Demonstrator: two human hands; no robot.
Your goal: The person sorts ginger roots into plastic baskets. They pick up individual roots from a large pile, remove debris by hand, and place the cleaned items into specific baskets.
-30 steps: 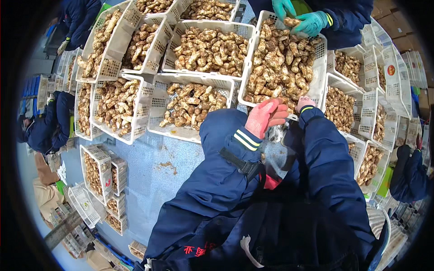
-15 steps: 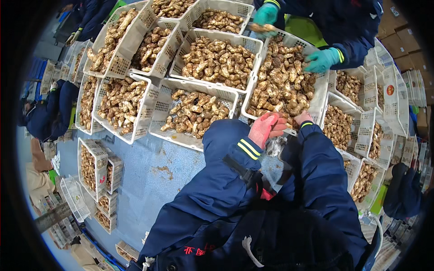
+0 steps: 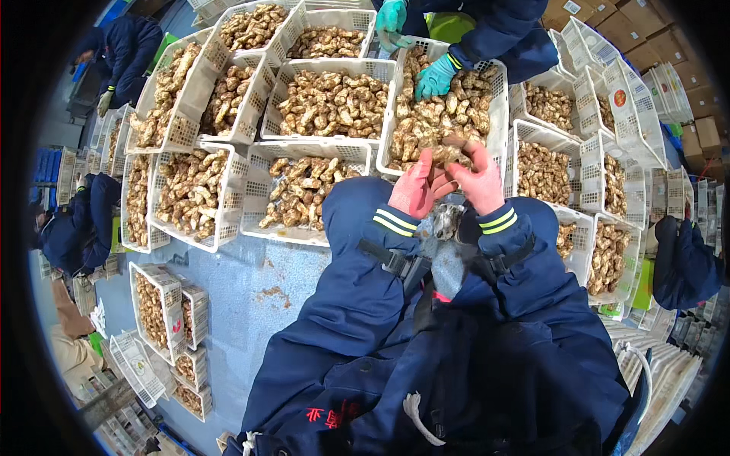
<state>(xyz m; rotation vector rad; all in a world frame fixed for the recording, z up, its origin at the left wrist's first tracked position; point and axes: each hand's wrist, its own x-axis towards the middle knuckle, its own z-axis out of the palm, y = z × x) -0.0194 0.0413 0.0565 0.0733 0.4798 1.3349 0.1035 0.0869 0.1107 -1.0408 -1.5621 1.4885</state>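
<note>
The left hand (image 3: 413,188) and right hand (image 3: 482,184) are close together at the near end of a white crate (image 3: 499,106) heaped with brown-and-cream mushrooms (image 3: 433,118). The left fingers stand apart; whether the right ones clamp on a mushroom, I cannot tell. Opposite, a co-worker's green-gloved hand (image 3: 436,77) touches the mushrooms

1. The left forearm (image 3: 389,242) is reaching toward the far side, its wrist leaning slightly right.
2. The right forearm (image 3: 503,242) is reaching out on the right, leaning slightly inward to the left.
3. The left hand (image 3: 415,185) is hovering with its fingers loosely cupping, parted from the thumb.
4. The right hand (image 3: 479,178) is curving its fingers and thumb leftward, sitting just beside the left hand.
</note>
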